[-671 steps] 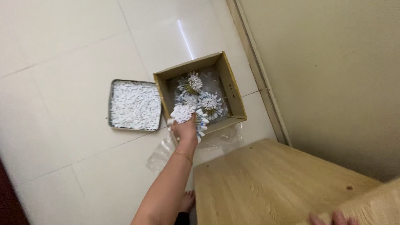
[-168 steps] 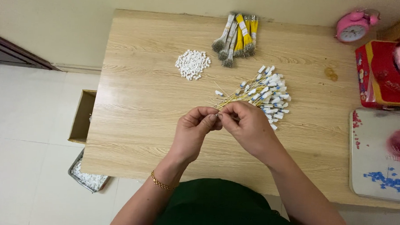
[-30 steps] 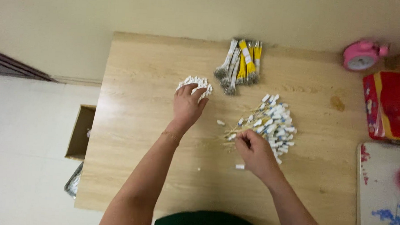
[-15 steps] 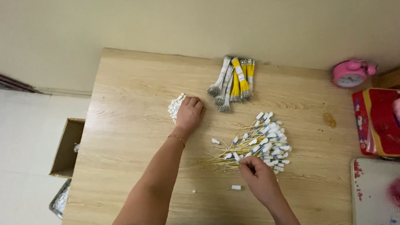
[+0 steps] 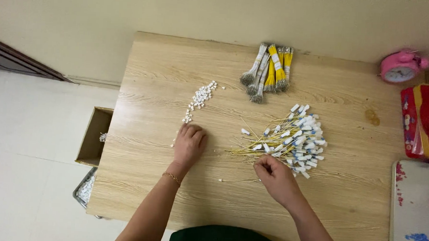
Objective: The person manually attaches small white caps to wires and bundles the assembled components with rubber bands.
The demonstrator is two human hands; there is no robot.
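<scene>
Fingers [image 5: 265, 162] of the right hand [image 5: 275, 178] curl together, pinched at the near edge of the pile of yellow wires [image 5: 286, 140] with white plug ends; which wire they grip I cannot tell. Left hand [image 5: 189, 143] lies palm down on the wooden table [image 5: 144, 189], fingers flat and close together, holding nothing visible, tips at the tail of a trail of small white plastic pieces [image 5: 200, 98] that runs away from it. One loose wire [image 5: 238, 180] lies near the right wrist. A gold bracelet [image 5: 172, 177] sits on the left wrist.

To do this well, judged from here: pinch a single wire near its bare end and draw it clear so the rest don't drag, and slide one white piece out of the trail rather than scatter it.

Further back, tied bundles of grey and yellow wires [image 5: 268, 72] lie beside each other. Far right: round pink alarm clock [image 5: 401, 67], a red rectangular box [image 5: 424, 120] with gold trim, a white sheet with blue and pink flowers [image 5: 415, 216]. On the floor, left: an open cardboard box [image 5: 94, 135], a metal tray [image 5: 83, 193] of white pieces.
</scene>
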